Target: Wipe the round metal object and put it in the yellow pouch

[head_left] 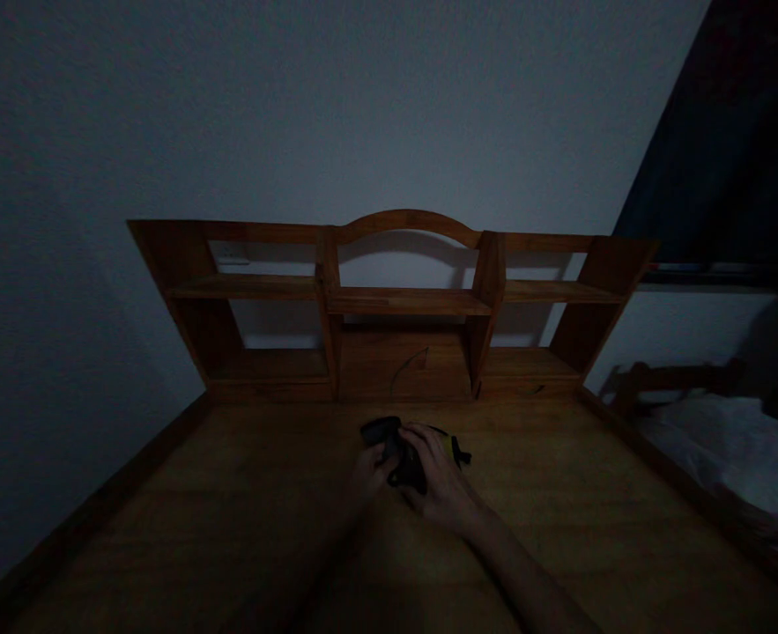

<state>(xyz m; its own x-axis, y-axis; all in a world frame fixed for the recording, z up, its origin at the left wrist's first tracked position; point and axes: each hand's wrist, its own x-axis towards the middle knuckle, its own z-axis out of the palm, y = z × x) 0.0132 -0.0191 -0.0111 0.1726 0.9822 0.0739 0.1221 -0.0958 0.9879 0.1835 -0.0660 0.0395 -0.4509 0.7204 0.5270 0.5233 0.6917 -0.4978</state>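
A small black device with a yellow part (398, 449) rests on the wooden desk (230, 511), near its middle. My right hand (438, 480) lies over the device with the fingers curled round it. My left hand (370, 471) presses against the device's left side, fingers closed on it. The room is dim, and I cannot make out what kind of device this is. A short black tab or strap sticks out on its right side.
A wooden hutch (402, 304) with open shelves and an arched top stands at the back of the desk against a pale wall. A small white item (232, 260) lies on its upper left shelf. A bed with pale bedding (732, 449) is at the right.
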